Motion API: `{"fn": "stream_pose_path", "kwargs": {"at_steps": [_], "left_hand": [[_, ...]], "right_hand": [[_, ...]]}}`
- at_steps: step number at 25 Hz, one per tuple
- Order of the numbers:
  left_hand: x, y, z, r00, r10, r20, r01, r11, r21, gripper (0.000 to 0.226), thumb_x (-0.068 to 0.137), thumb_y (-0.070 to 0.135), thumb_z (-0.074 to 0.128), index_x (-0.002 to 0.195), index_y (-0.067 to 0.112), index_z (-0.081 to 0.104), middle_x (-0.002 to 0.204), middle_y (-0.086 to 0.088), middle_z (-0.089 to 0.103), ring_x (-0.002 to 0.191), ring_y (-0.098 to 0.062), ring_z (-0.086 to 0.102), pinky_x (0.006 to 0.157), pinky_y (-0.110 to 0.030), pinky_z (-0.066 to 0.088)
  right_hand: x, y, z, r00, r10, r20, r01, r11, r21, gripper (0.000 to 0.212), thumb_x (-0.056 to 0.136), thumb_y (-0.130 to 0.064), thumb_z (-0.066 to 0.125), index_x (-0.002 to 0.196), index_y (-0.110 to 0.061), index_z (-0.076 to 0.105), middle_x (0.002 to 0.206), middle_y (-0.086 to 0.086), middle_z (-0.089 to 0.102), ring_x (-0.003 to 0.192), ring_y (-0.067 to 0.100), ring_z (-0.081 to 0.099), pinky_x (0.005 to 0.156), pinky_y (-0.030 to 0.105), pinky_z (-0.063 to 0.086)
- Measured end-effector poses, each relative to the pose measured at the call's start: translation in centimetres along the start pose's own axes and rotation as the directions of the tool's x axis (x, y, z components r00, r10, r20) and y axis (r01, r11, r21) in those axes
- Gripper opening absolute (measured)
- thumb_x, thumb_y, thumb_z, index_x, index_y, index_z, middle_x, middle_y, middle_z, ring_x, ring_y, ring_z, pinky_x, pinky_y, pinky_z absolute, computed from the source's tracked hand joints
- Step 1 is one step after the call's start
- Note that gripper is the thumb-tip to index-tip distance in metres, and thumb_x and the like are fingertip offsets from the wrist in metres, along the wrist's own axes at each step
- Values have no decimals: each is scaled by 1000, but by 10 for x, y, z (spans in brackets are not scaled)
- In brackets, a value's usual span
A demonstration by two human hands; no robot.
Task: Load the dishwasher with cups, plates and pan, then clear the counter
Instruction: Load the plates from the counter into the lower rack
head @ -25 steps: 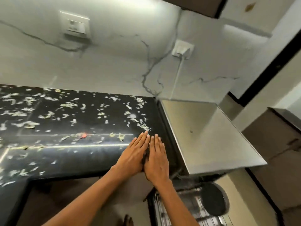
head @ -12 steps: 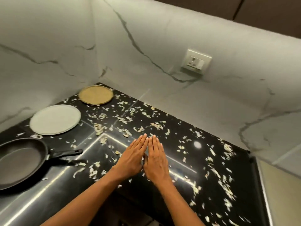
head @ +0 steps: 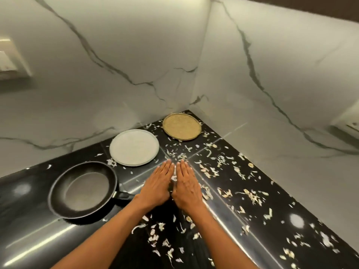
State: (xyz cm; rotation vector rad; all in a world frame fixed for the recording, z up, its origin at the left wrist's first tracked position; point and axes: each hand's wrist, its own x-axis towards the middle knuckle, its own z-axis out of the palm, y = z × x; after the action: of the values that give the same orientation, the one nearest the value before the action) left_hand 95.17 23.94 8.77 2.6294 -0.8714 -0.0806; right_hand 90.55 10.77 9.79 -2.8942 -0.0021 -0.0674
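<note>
Two hands, left [head: 158,186] and right [head: 186,186], flat (fingers straight); two plates [head: 134,147], one pan [head: 83,190].

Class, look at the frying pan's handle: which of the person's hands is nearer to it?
Left. The left hand lies flat just right of the pan handle, almost touching it; the right hand lies beyond the left, farther away.

Home kitchen: countertop [head: 252,239], pan [head: 83,191].
</note>
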Motion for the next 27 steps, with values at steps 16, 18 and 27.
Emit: {"fn": "stream_pose_path", "kwargs": {"at_steps": [16,18,27], "left_hand": [[21,-137,-5,929,-321,185,335,941,-48,70,95,22,49,157,9,18,166,-11,8,153,-24,7,125,-37,9],[21,-136,-5,930,-310,198,329,941,-75,75,89,14,52,157,8,20,166,-11,8,153,-24,7,125,-37,9],[6,-127,-14,935,-258,242,302,939,-165,80,86,12,58,157,11,21,167,-6,3,154,-21,-1,124,-35,5]], "right_hand": [[133,-74,62,968,-8,252,-15,996,90,52,101,-25,46,148,-3,41,165,15,18,153,30,16,123,39,19],[136,-73,71,979,159,130,-187,951,245,37,96,-17,51,131,-4,57,155,12,32,144,32,31,115,40,34],[166,-78,49,690,656,306,-554,206,807,46,82,-3,74,122,-11,53,106,4,60,97,21,57,66,23,43]]}}
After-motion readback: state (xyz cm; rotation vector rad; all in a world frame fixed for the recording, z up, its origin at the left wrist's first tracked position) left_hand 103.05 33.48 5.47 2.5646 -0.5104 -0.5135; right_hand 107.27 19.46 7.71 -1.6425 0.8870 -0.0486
